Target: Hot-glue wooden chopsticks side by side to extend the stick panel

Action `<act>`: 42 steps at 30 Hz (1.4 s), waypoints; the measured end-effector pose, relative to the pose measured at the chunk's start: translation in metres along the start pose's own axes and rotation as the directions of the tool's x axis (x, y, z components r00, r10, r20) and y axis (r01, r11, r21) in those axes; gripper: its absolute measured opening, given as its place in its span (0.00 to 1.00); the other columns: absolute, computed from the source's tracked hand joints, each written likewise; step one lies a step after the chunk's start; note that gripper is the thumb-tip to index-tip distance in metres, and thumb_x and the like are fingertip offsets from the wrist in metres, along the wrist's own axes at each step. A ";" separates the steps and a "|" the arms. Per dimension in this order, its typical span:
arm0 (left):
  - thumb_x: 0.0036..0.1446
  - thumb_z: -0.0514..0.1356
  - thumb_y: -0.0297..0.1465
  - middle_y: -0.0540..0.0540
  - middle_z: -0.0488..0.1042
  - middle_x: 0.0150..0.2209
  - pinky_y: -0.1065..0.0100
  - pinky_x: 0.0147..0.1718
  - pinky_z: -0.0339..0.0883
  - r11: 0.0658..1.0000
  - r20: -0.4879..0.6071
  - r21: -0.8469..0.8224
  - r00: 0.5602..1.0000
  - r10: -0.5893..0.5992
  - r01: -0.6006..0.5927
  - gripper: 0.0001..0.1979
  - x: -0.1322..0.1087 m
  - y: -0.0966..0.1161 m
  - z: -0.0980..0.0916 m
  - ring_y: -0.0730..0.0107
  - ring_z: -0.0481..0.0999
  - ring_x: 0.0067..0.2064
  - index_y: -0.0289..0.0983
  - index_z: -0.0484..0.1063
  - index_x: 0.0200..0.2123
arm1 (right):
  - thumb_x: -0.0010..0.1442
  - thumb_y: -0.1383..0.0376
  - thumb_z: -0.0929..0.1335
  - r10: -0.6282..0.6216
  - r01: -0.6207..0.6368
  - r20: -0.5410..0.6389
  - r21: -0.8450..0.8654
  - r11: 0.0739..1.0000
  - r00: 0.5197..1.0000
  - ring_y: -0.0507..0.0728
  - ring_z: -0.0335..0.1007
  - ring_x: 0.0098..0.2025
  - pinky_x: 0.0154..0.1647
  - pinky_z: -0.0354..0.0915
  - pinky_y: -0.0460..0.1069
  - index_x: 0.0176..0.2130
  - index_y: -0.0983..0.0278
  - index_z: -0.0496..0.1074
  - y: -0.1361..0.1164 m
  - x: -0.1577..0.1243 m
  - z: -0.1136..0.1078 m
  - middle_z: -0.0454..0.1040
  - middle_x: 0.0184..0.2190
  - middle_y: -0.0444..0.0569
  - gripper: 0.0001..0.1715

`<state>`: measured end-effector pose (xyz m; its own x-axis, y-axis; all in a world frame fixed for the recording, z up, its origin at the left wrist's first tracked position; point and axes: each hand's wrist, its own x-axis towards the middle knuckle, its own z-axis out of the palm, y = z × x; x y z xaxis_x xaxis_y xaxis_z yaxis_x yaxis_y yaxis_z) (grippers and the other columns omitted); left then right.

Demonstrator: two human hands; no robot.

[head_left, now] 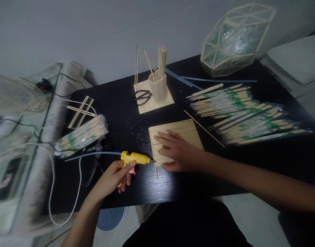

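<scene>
I see my left hand (113,176) and right hand (179,152) bare, both forearms (250,178) uncovered up to the edge of view. Low down, plain black clothing (188,223) covers my lap; I cannot tell its cut.

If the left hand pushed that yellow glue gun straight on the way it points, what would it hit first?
Probably the left edge of the stick mat: the glue gun in the left hand has its tip almost there. Just beyond, the right hand lies flat on it.
</scene>
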<state>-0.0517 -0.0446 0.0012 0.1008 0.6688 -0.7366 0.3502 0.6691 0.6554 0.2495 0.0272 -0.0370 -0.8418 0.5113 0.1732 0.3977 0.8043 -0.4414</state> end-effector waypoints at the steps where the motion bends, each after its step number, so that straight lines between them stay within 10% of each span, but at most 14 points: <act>1: 0.52 0.66 0.66 0.50 0.73 0.17 0.75 0.11 0.61 1.000 0.001 0.006 1.000 -0.006 0.006 0.35 -0.001 -0.001 0.000 0.76 0.67 0.14 0.36 0.75 0.28 | 0.64 0.56 0.75 0.000 0.000 -0.002 0.000 1.000 1.000 0.75 0.54 0.78 0.78 0.48 0.71 0.45 0.67 0.79 0.000 0.000 0.000 0.63 0.73 0.71 0.17; 28: 0.52 0.66 0.66 0.49 0.72 0.16 0.75 0.11 0.61 0.999 0.025 0.019 0.999 -0.026 0.026 0.35 -0.003 -0.004 0.001 0.76 0.66 0.13 0.37 0.73 0.24 | 0.64 0.54 0.76 0.004 -0.004 -0.006 -0.011 1.000 1.000 0.75 0.54 0.78 0.78 0.49 0.71 0.45 0.66 0.78 0.000 0.000 0.001 0.63 0.73 0.70 0.18; 42: 0.48 0.68 0.64 0.50 0.72 0.16 0.74 0.09 0.58 0.995 -0.139 -0.058 0.988 0.067 -0.075 0.33 0.018 0.025 0.004 0.75 0.66 0.12 0.38 0.70 0.23 | 0.64 0.56 0.75 -0.004 0.004 -0.027 -0.007 1.000 1.000 0.75 0.55 0.78 0.78 0.50 0.71 0.45 0.67 0.79 0.000 -0.001 0.002 0.64 0.73 0.72 0.18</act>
<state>-0.0370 -0.0173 0.0034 -0.0065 0.7503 -0.6610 0.2871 0.6346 0.7175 0.2498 0.0263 -0.0389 -0.8333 0.5158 0.1989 0.3969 0.8087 -0.4342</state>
